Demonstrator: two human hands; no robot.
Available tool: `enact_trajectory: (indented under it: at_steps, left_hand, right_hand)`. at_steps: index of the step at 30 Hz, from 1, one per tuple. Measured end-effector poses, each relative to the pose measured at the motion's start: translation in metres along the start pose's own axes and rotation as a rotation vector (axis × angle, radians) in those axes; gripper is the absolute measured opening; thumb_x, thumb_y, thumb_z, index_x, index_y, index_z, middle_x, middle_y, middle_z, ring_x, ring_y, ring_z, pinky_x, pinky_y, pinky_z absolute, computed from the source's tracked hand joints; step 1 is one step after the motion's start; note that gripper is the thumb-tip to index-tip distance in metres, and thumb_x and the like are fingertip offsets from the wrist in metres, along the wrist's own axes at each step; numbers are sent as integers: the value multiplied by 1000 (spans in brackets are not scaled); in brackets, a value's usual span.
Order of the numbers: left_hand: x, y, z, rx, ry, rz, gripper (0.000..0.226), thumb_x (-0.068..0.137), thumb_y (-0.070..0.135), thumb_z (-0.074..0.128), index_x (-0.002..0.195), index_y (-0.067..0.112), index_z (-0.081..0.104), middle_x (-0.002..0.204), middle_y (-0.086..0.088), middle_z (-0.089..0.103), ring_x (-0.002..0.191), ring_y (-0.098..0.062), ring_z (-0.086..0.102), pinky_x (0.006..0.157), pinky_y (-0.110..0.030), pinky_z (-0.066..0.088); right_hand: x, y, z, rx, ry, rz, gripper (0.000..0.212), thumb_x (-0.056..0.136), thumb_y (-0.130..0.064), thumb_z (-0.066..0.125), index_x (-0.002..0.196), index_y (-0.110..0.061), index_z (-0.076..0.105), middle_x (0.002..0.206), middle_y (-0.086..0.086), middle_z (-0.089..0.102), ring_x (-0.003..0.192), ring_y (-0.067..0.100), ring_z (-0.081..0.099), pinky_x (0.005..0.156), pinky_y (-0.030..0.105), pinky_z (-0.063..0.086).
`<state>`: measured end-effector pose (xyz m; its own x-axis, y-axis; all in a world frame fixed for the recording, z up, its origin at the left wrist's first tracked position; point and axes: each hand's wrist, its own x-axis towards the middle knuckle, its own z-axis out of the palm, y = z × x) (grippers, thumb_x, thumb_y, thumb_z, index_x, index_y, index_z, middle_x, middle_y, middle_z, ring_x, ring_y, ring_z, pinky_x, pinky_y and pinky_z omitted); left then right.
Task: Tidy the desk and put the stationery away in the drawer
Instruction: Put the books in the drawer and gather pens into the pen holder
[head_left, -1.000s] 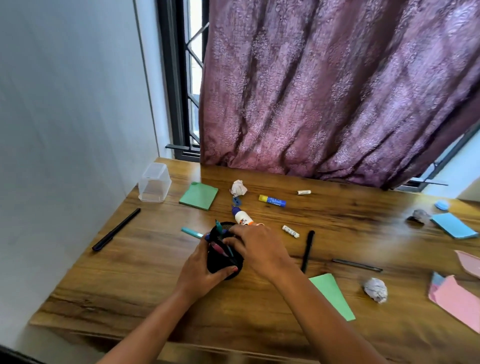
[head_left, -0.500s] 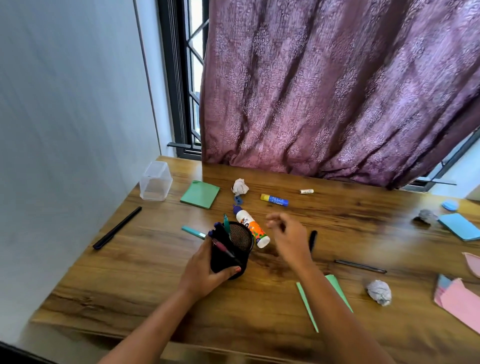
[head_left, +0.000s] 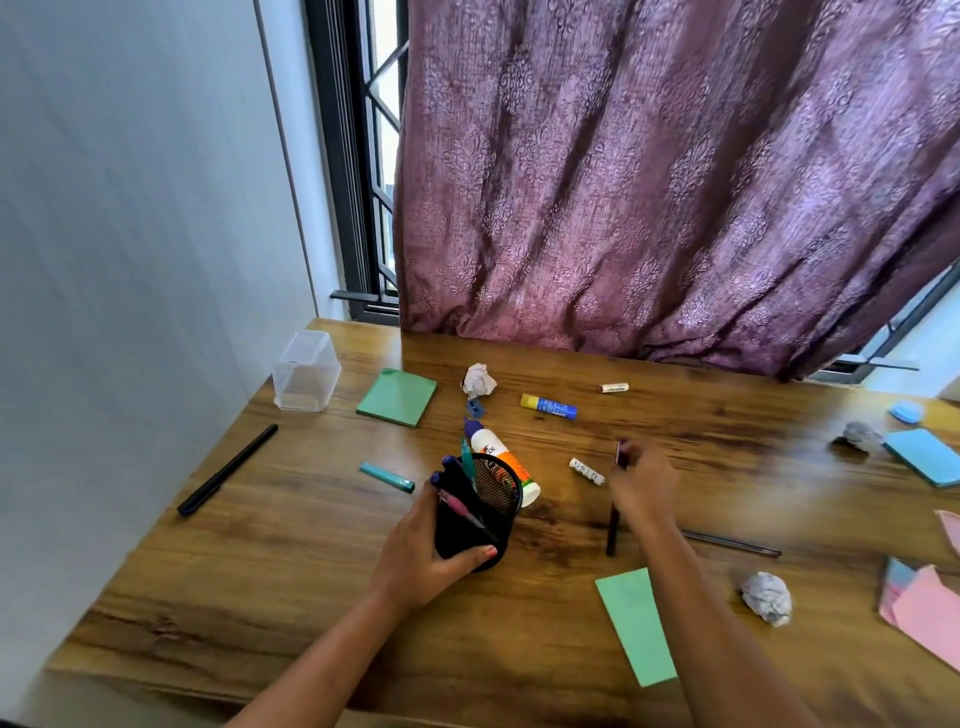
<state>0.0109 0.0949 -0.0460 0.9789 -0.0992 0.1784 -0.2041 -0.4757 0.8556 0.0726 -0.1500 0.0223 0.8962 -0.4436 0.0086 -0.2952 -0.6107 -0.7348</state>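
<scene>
Nearest, a green paper slip (head_left: 636, 623) and a crumpled ball (head_left: 766, 597) lie loose on the tabletop (head_left: 311, 561). Just beyond, the left hand (head_left: 421, 566) wraps its fingers (head_left: 475, 555) round the tilted mesh pen holder (head_left: 498, 488), several pens (head_left: 462, 512) already in it, while the right hand (head_left: 644, 483) pinches a black pen (head_left: 612, 535) by its upper end. Farther back glue bottle (head_left: 493, 449), glue stick (head_left: 550, 407) and sticky pad (head_left: 397, 397) wait, and no drawer shows: most tidying looks undone.

A pale blue-grey wall (head_left: 130, 249) fills the view from 8 to 11 o'clock. At 12 o'clock a dark-framed window (head_left: 383, 156) with a grille admits daylight. A purple patterned curtain (head_left: 675, 182) hangs toward 2 o'clock. A wood-grain desk (head_left: 291, 566) spans 6 o'clock.
</scene>
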Motion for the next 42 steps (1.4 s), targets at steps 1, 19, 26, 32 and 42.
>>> enact_trajectory:
  at_steps: [1,19,26,32,42]
  left_hand:
    - [0,0,0,1,0,2,83,61,68,67,129,35,35,119,25,50,110,5,50,88,-9,44]
    - [0,-3,1,43,36,42,90,66,66,69,139,26,34,121,13,57,110,-2,55,91,-25,51]
    - [-1,-2,0,19,52,51,86,65,65,69,135,26,37,118,15,57,107,1,55,87,-18,49]
    - [-1,-1,0,24,47,41,85,65,67,68,134,30,35,118,16,56,106,1,55,83,-9,45]
    - [-1,0,0,48,43,7,88,61,72,65,133,29,36,119,15,56,109,-6,56,90,-28,52]
  right_hand:
    - [-6,-17,-7,153,37,-36,35,87,-2,62,120,-9,54,112,7,64,103,23,61,75,23,43]
    - [-86,-72,24,-54,-435,-765,43,93,-5,48,126,-33,55,128,-10,58,119,7,51,93,11,35]
    - [-81,-81,36,-51,-437,-640,53,93,-9,55,138,-36,45,126,-5,58,115,9,55,101,21,42]
    - [-72,-83,27,40,-702,-511,63,85,-6,59,138,-31,38,116,-1,58,107,11,57,78,12,45]
    - [-69,-68,25,134,-401,-483,42,89,0,50,124,-23,56,114,-6,59,105,5,56,83,12,47]
